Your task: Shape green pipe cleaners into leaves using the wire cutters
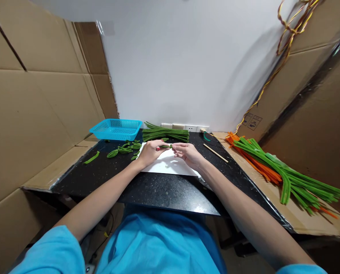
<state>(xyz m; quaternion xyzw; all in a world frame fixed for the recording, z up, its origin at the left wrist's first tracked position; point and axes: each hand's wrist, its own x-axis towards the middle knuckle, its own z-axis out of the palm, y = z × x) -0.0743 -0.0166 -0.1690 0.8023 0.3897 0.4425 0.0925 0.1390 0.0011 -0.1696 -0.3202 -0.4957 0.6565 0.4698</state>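
Over a white sheet (166,166) on the black tabletop, my two hands meet at a small green fuzzy pipe cleaner piece (166,146). My left hand (149,153) is closed around most of it. Something small and red shows at the left fingers, too small to name. The fingertips of my right hand (188,153) pinch the piece's right end. Just left of the sheet lie several green pipe cleaner loops (121,151) bent into leaf-like shapes. Behind my hands rests a bundle of straight green pipe cleaners (165,134).
A blue plastic basket (115,131) stands at the back left, near a short green strip (91,157). On the right lie a wooden stick (215,153), green pipe cleaners (289,173) and orange ones (261,169). A power strip (193,128) sits against the wall; cardboard encloses both sides.
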